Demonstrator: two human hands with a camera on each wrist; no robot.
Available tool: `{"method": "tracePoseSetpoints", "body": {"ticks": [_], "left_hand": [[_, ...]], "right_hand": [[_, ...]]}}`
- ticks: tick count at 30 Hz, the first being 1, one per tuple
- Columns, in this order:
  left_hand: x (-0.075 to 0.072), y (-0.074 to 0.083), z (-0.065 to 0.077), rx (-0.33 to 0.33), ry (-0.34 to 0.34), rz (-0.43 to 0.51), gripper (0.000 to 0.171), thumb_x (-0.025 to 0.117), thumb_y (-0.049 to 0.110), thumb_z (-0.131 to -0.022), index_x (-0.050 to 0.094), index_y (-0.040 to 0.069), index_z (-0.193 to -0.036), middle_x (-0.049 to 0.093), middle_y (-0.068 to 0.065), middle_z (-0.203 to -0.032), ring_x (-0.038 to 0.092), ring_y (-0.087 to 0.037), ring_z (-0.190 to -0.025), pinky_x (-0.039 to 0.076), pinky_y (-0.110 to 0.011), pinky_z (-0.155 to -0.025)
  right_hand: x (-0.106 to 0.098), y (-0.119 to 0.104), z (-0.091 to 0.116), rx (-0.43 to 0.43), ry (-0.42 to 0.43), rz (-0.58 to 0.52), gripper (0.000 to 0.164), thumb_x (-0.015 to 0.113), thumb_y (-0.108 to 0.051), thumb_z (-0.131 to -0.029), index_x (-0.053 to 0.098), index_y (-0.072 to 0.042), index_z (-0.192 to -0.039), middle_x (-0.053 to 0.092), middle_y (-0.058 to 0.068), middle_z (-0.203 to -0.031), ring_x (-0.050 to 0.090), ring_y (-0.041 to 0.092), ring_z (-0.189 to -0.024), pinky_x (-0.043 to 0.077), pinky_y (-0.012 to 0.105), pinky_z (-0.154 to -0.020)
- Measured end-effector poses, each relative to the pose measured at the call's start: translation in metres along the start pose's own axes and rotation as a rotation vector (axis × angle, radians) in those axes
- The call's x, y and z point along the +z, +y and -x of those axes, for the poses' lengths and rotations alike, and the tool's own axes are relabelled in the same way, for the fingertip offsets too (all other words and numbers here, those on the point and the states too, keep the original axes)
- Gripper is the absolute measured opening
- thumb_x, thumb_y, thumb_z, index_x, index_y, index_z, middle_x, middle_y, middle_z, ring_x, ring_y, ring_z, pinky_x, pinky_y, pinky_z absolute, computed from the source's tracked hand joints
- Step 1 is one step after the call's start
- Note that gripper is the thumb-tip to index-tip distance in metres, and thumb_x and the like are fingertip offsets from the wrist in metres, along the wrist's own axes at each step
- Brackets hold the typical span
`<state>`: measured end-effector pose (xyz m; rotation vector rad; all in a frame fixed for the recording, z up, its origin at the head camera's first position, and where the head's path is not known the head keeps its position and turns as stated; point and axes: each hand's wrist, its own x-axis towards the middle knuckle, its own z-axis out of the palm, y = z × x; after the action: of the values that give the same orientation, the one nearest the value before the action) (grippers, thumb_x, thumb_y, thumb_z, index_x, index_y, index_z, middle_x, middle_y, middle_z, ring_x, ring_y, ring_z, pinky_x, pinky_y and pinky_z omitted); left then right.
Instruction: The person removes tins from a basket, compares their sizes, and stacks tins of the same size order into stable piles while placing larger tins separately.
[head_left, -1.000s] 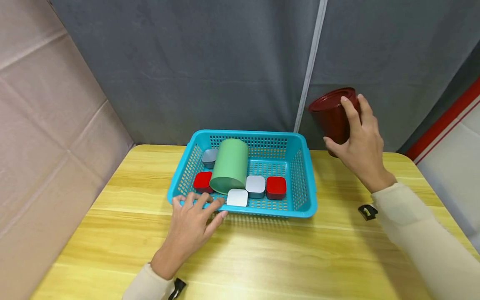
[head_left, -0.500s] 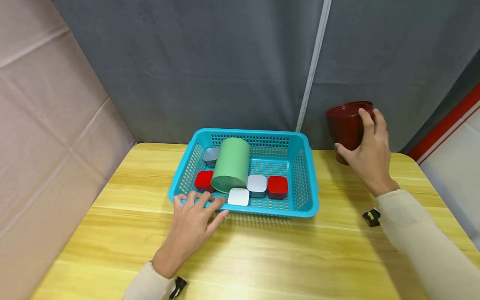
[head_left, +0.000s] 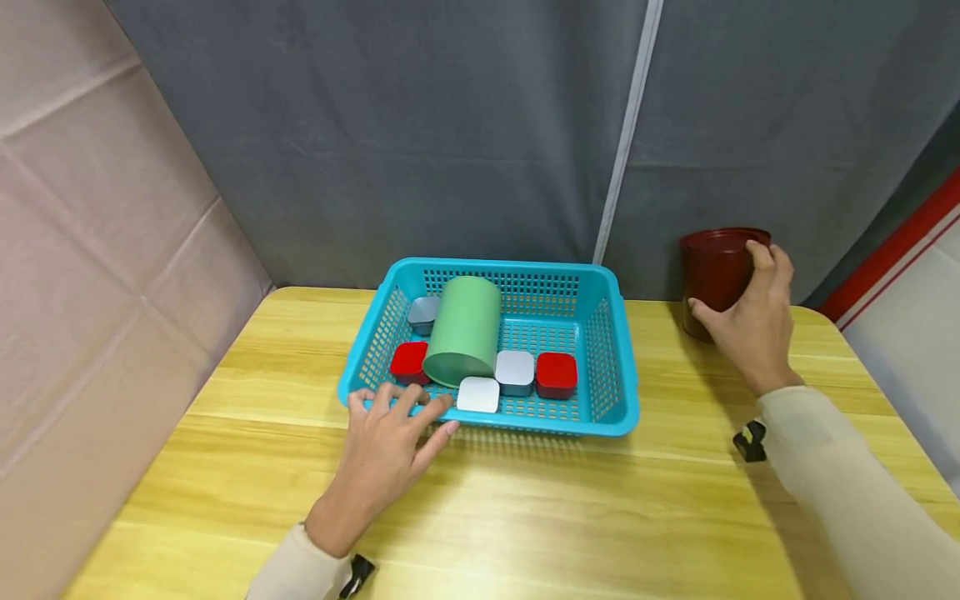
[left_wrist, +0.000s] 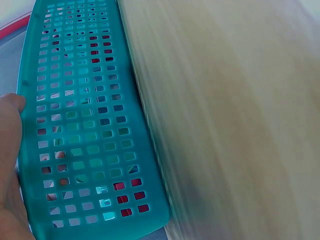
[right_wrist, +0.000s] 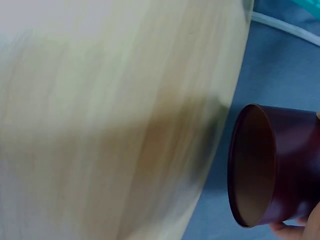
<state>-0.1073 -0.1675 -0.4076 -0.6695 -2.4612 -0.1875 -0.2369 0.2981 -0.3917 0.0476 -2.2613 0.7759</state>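
My right hand [head_left: 753, 329] grips a dark red cylindrical canister [head_left: 712, 279], thumb on its near side and fingers round its far right side. The canister stands nearly upright at the table's back right; its round bottom faces the camera in the right wrist view. My left hand [head_left: 382, 454] holds the front left rim of a blue perforated plastic basket [head_left: 622, 367], fingers hooked over the edge. Fingertips show through the basket's holes in the left wrist view. A pale green cylinder [head_left: 465, 325] lies on its side inside the basket.
Several small square boxes share the basket, such as a red-topped box [head_left: 556, 373] and a white-topped box [head_left: 477, 394]. The wooden table [head_left: 570, 517] ends at a grey curtain [head_left: 435, 142] behind; a pinkish cloth wall [head_left: 97, 275] rises at left.
My right hand has carried the canister right and down, and the canister has gone from tilted to nearly upright. My left hand keeps its place on the basket rim.
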Motion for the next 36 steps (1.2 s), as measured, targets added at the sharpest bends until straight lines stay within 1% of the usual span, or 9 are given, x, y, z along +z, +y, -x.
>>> {"method": "tracePoseSetpoints", "body": {"ticks": [4,9,13,21,24,28,32,36], "left_hand": [[0.0,0.0,0.0,0.004,0.002,-0.002,0.063,0.024,0.063,-0.11,0.076,0.029,-0.115,0.066,-0.002,-0.096,0.058,-0.031,-0.092,0.038,-0.061,-0.079],[0.001,0.001,0.001,-0.001,-0.009,-0.006,0.064,0.022,0.063,-0.11,0.076,0.03,-0.116,0.066,-0.001,-0.096,0.058,-0.03,-0.093,0.038,-0.061,-0.08],[0.001,0.002,0.001,-0.004,-0.013,-0.007,0.064,0.021,0.063,-0.11,0.075,0.03,-0.117,0.066,0.0,-0.097,0.058,-0.03,-0.093,0.038,-0.062,-0.081],[0.0,0.002,0.001,-0.007,-0.01,-0.002,0.064,0.022,0.063,-0.11,0.076,0.029,-0.117,0.066,0.0,-0.097,0.058,-0.03,-0.092,0.038,-0.062,-0.081],[0.0,0.001,0.001,-0.005,-0.004,-0.001,0.064,0.023,0.062,-0.11,0.076,0.028,-0.117,0.065,-0.001,-0.096,0.058,-0.03,-0.092,0.038,-0.061,-0.081],[0.0,0.001,0.001,0.001,0.012,0.001,0.063,0.024,0.062,-0.111,0.077,0.028,-0.115,0.065,-0.001,-0.095,0.058,-0.03,-0.091,0.038,-0.061,-0.08],[0.001,0.0,0.001,0.003,0.013,-0.001,0.062,0.024,0.062,-0.111,0.076,0.028,-0.115,0.065,-0.001,-0.095,0.058,-0.03,-0.091,0.037,-0.06,-0.079],[0.002,-0.001,0.001,0.005,0.017,-0.001,0.062,0.025,0.062,-0.111,0.076,0.028,-0.114,0.064,-0.001,-0.094,0.058,-0.03,-0.09,0.037,-0.06,-0.079]], "right_hand": [[0.003,0.007,0.001,0.01,0.007,-0.005,0.091,0.086,-0.013,-0.083,0.029,-0.021,-0.153,0.031,0.028,-0.157,0.047,0.061,-0.134,0.042,0.077,-0.104],[0.006,0.014,0.002,0.026,0.017,-0.019,0.09,0.087,-0.013,-0.083,0.028,-0.02,-0.152,0.03,0.028,-0.155,0.047,0.06,-0.134,0.041,0.073,-0.109],[0.008,0.017,0.003,0.022,0.026,-0.038,0.09,0.087,-0.012,-0.083,0.028,-0.019,-0.151,0.029,0.029,-0.155,0.046,0.061,-0.134,0.04,0.07,-0.113],[0.008,0.021,0.003,0.027,0.029,-0.051,0.089,0.087,-0.011,-0.084,0.027,-0.017,-0.149,0.028,0.03,-0.153,0.048,0.065,-0.127,0.041,0.069,-0.111],[0.007,0.021,0.003,0.036,0.021,-0.047,0.089,0.087,-0.01,-0.083,0.027,-0.017,-0.148,0.027,0.03,-0.152,0.049,0.066,-0.124,0.042,0.07,-0.11],[0.008,0.02,0.002,0.049,-0.002,-0.045,0.089,0.087,-0.009,-0.083,0.026,-0.016,-0.148,0.026,0.029,-0.153,0.048,0.066,-0.124,0.041,0.07,-0.11],[0.007,0.018,0.003,0.058,-0.017,-0.035,0.089,0.086,-0.008,-0.083,0.027,-0.014,-0.148,0.025,0.03,-0.152,0.048,0.066,-0.124,0.041,0.071,-0.11],[0.006,0.016,0.003,0.094,-0.042,-0.021,0.088,0.086,-0.008,-0.084,0.027,-0.012,-0.149,0.024,0.029,-0.153,0.048,0.067,-0.12,0.042,0.072,-0.108]]}}
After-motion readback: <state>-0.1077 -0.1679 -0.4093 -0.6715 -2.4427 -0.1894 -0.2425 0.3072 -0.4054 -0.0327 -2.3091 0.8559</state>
